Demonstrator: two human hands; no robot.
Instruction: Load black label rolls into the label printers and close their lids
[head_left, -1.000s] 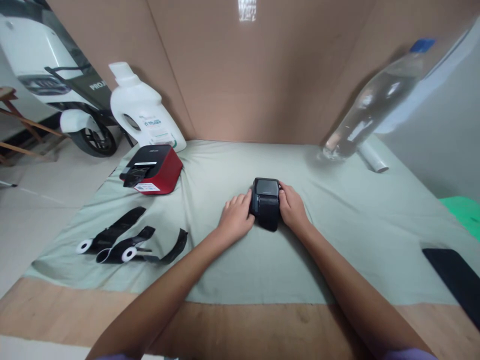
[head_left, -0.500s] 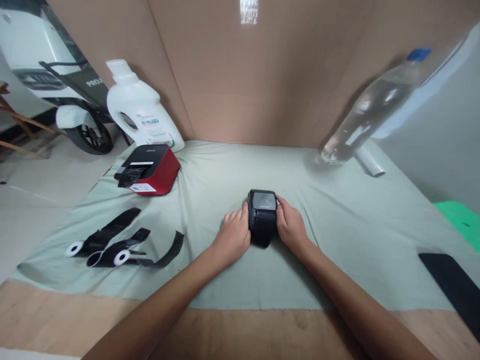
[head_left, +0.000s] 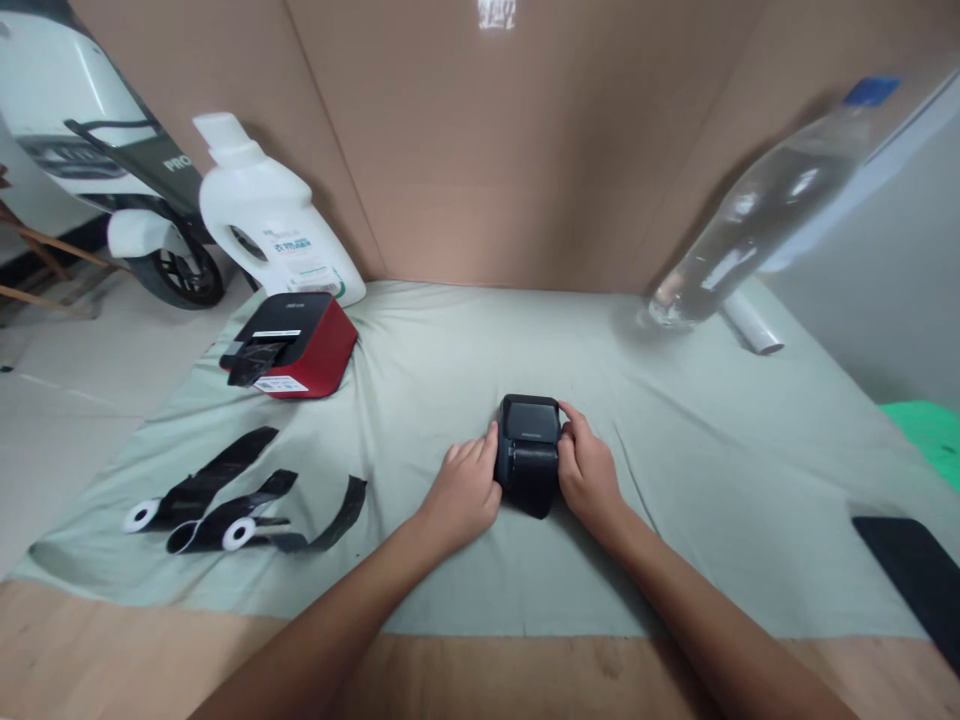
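A small black boxy device (head_left: 529, 422), much like a portable label printer, rests on the pale green cloth (head_left: 465, 340). It has a smooth dark panel on top, and a wide black strip (head_left: 531, 490) hangs from its front. My left hand (head_left: 463, 490) grips its left side, fingers pressed along the edge. On the opposite side my right hand (head_left: 590, 465) holds it, thumb and index finger near the top right corner. The undersides of both hands and the device's back are hidden.
To the left stands a red and black printer (head_left: 292, 345) before a white jug (head_left: 270, 215). Black strips with white rolls (head_left: 217, 510) lie nearer. A water bottle (head_left: 765, 215) leans at the right by a white tube (head_left: 752, 322). A dark flat object (head_left: 911, 570) lies front right.
Both hands and the black device sit slightly lower in view. The top panel looks dark instead of pale with glare. The whole view has shifted a little; both hands keep their hold.
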